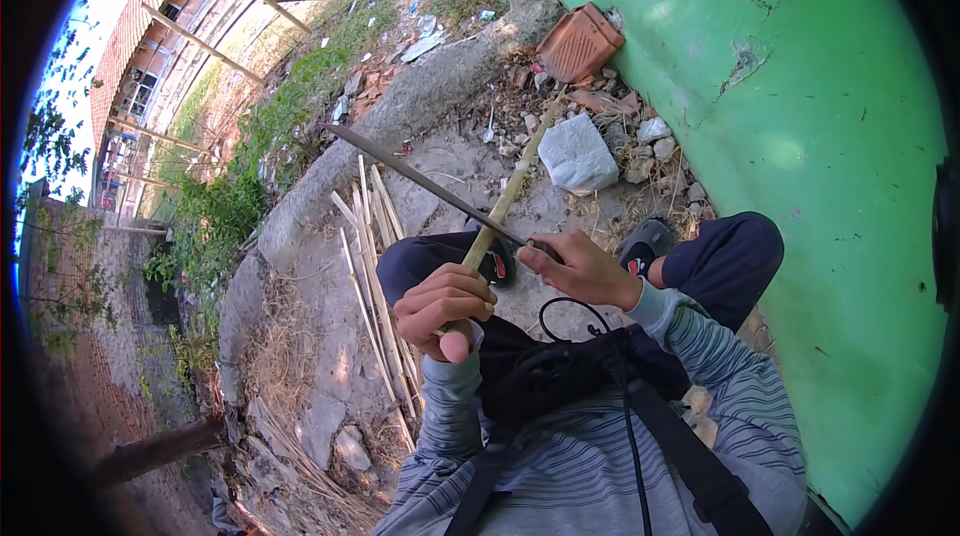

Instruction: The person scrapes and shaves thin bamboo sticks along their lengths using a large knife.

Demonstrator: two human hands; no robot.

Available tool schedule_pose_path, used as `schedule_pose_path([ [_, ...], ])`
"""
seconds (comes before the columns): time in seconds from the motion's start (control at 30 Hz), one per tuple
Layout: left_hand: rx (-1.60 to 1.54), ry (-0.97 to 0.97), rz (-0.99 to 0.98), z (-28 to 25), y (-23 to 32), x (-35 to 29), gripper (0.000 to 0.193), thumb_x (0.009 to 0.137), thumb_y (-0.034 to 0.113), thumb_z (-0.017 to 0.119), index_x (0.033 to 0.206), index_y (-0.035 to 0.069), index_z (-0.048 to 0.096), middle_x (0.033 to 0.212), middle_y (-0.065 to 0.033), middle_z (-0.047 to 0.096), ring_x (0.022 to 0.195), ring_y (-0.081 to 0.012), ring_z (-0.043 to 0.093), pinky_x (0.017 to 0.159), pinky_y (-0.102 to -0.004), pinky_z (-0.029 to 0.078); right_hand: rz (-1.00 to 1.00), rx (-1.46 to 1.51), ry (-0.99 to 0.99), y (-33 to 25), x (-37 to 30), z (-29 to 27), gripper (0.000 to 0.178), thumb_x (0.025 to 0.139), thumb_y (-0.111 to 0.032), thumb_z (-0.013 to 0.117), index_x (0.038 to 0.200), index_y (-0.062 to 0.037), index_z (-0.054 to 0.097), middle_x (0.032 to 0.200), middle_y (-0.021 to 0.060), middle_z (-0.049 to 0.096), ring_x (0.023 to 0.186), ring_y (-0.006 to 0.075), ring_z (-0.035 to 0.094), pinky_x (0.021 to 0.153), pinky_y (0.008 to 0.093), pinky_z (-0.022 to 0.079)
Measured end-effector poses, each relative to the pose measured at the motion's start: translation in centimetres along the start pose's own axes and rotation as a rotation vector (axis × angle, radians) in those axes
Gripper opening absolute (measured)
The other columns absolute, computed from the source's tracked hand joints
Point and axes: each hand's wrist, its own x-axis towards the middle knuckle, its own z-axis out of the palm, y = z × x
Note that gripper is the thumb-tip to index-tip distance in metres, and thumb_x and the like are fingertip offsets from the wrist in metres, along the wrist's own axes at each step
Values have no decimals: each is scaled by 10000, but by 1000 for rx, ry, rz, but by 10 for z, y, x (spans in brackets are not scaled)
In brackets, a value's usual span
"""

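My left hand point(445, 308) is wrapped around the near end of a bamboo stick point(514, 181), its thumb pointing back toward me. The stick slants away to the upper right, and its far end reaches the rubble near the white block. In my right hand point(588, 272) is the handle of a long, dark-bladed knife point(420, 180). Its blade points to the upper left and crosses the stick just ahead of my left hand. Whether the edge is cutting into the stick, I cannot tell. Several split bamboo strips point(368, 281) lie on the ground beside my bent left leg.
A white stone block point(578, 154) and a terracotta-coloured hollow brick point(580, 43) sit ahead, among loose stones. The green wall point(810, 206) rises close on my right. A raised, rough grey ridge point(420, 86) curves around the left, with green plants point(225, 206) beyond it.
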Motion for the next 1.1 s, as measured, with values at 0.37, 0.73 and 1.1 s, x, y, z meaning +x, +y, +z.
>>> schedule_pose_path([
  [0.37,-92,210,-22,11,-9,-28,773,1076,561,464,538,6,467,494,-40,415,431,-192,409,522,-374,409,-38,-121,3,16,-11,3,609,1047,-534,544,787,15,586,550,131,454,477,244,448,514,421,362],
  [0.73,-94,187,-83,5,-4,-30,748,1086,503,486,526,10,437,483,-40,392,422,-186,389,508,-370,401,33,-298,-4,50,7,-12,652,1015,-600,561,831,18,657,587,178,526,519,325,541,555,430,423],
  [1.1,-48,311,-75,6,-6,-35,728,1124,448,412,520,42,401,472,-39,363,413,-170,330,490,-351,352,-9,-167,9,42,8,5,608,1018,-552,585,805,17,590,542,135,425,487,249,380,508,416,335],
])
